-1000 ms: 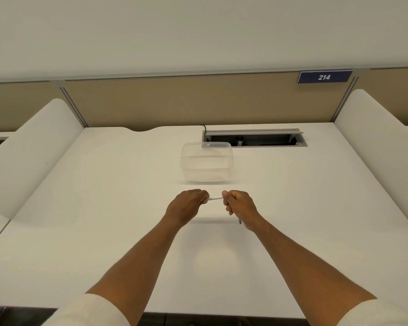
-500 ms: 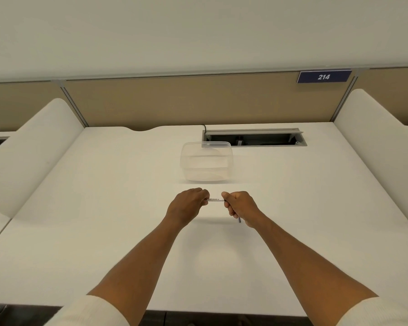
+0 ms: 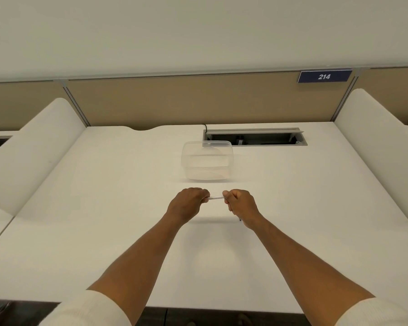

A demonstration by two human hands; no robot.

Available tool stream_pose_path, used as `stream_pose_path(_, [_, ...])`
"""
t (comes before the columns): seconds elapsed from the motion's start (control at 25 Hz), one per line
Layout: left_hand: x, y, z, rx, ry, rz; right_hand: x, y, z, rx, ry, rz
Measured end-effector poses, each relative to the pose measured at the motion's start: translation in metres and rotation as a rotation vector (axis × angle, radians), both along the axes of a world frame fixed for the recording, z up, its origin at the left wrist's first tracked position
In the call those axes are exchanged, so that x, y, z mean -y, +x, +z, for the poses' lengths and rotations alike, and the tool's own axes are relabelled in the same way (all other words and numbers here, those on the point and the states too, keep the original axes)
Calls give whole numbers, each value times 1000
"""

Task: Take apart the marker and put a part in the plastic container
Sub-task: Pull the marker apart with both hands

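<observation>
Head view, near to far. Two cream sleeves (image 3: 87, 309) at the bottom edge, bare forearms reaching forward over a white table (image 3: 80, 231). Left hand (image 3: 186, 204) and right hand (image 3: 242, 204) are both curled into fists, held just above the table at its middle, knuckles facing each other. Between them runs the marker (image 3: 216, 197), a thin white barrel lying level, each end gripped inside a fist; only the short middle stretch shows. A small dark tip sticks out below the right hand near the wrist; cannot tell which part of the marker it is. The hands' shadow falls on the table just beneath.

Beyond the hands, near but apart, sits the container (image 3: 207, 161): clear plastic, open top, nothing visible inside. Just behind it to the right, a cable slot (image 3: 254, 137) with its grey flap raised. Farther back, a tan partition (image 3: 174, 100) with a blue plate (image 3: 324, 76) reading 214.
</observation>
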State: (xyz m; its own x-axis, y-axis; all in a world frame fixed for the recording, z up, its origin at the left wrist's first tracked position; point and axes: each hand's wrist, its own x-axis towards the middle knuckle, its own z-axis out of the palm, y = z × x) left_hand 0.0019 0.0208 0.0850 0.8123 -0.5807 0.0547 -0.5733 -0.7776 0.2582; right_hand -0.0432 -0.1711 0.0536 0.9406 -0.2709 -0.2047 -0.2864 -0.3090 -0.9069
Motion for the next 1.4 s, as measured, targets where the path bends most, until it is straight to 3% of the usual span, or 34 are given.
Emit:
stream_pose_path(0.36, [-8, 2, 2, 32, 14, 20, 2, 3, 8, -35, 249, 3])
stream_pose_path(0.56, [-5, 3, 1, 52, 19, 9, 7, 5, 12, -147, 186, 16])
stream_pose_path(0.88, [-8, 6, -1, 63, 42, 14, 10, 6, 9, -58, 220, 123])
stream_pose_path(1.12, [-12, 7, 2, 70, 40, 35, 8, 12, 10, -159, 208, 107])
stream_pose_path(1.4, [-13, 6, 0, 69, 45, 29, 7, 13, 8, -107, 196, 142])
